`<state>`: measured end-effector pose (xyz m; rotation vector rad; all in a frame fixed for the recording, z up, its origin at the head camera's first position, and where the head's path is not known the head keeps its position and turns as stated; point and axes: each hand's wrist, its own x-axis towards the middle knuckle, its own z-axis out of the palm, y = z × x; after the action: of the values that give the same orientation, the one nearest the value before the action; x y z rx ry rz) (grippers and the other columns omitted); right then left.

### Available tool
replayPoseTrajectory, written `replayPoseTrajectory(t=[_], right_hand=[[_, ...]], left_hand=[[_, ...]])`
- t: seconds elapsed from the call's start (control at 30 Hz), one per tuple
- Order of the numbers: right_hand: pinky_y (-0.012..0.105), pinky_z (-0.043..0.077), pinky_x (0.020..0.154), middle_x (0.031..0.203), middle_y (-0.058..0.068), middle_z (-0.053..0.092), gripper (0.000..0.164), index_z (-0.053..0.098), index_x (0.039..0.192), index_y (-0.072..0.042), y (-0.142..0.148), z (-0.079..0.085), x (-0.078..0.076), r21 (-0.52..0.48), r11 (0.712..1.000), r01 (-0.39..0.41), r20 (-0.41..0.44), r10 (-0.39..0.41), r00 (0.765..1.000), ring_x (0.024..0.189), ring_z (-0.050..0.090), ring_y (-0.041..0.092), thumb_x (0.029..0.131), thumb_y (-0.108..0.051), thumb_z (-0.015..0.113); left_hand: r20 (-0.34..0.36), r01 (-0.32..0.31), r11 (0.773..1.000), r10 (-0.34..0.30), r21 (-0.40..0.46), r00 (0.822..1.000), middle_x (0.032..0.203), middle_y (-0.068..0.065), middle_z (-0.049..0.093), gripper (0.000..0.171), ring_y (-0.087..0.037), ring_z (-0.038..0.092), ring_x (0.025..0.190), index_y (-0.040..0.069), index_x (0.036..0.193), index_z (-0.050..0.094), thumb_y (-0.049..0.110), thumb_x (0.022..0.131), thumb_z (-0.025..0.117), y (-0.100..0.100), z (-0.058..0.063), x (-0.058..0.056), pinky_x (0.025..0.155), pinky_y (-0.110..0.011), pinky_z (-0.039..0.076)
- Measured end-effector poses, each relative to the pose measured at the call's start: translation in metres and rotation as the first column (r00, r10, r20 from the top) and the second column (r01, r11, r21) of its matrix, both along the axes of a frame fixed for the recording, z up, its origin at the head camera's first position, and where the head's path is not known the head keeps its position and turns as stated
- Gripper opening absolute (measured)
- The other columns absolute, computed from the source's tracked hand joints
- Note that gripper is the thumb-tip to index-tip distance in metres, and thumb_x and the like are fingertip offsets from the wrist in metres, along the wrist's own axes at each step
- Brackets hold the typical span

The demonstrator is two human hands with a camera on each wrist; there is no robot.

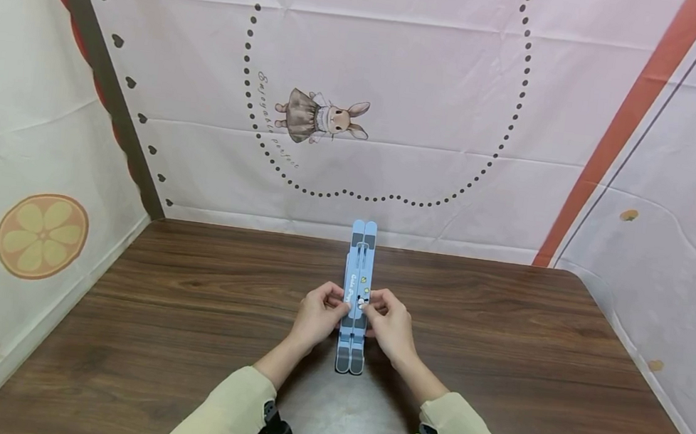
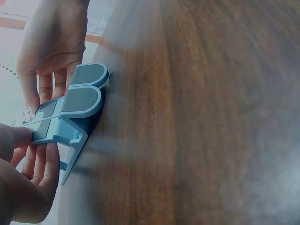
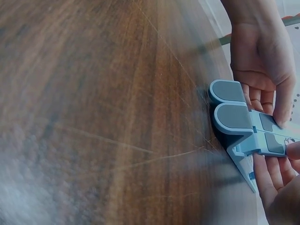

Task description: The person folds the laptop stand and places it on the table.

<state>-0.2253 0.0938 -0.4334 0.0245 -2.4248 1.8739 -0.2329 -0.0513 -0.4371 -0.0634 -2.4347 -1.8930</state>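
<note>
A light blue folding laptop stand (image 1: 353, 266) with grey pads and small cartoon prints lies lengthwise in the middle, its two narrow bars side by side. My left hand (image 1: 317, 315) grips its left edge, thumb on top and fingers curled beneath. From the opposite side my right hand (image 1: 393, 327) holds it the same way. In the left wrist view, the near end of the laptop stand (image 2: 80, 100) shows two rounded grey pads and a slanted leg under the upper bars. The right wrist view shows that end of the laptop stand (image 3: 234, 116) close over the wood.
The dark wooden table (image 1: 201, 265) stretches out on both sides of the hands. Behind it hangs a pale printed cloth (image 1: 413, 95) with a rabbit figure, and similar cloth covers the left and right sides. A small black camera sits at each wrist.
</note>
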Motion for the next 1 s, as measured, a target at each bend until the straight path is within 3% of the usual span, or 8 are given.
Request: replayPoseTrajectory(t=[0.67, 1.0], right_hand=[[0.033, 0.056, 0.058, 0.087, 0.012, 0.058, 0.016, 0.061, 0.102, -0.005, 0.000, 0.002, 0.000, -0.023, 0.999, -0.041, 0.037, 0.042, 0.998, 0.073, 0.061, 0.023, 0.086, -0.005, 0.059], [0.034, 0.056, 0.058, 0.087, 0.013, 0.058, 0.017, 0.061, 0.102, -0.005, 0.001, 0.001, -0.001, -0.035, 0.999, -0.036, 0.035, 0.037, 0.999, 0.074, 0.062, 0.025, 0.086, -0.004, 0.059]], left_hand=[[0.048, -0.012, 1.000, 0.013, -0.029, 0.999, 0.080, -0.008, 0.063, 0.012, -0.013, 0.061, 0.065, 0.004, 0.094, 0.062, 0.008, 0.083, 0.064, -0.004, 0.000, 0.002, 0.057, -0.028, 0.055], [-0.037, -0.025, 0.988, 0.020, -0.152, 0.999, 0.079, -0.008, 0.067, 0.016, -0.011, 0.062, 0.063, 0.004, 0.094, 0.065, 0.011, 0.080, 0.068, -0.010, 0.005, 0.016, 0.054, -0.024, 0.052]])
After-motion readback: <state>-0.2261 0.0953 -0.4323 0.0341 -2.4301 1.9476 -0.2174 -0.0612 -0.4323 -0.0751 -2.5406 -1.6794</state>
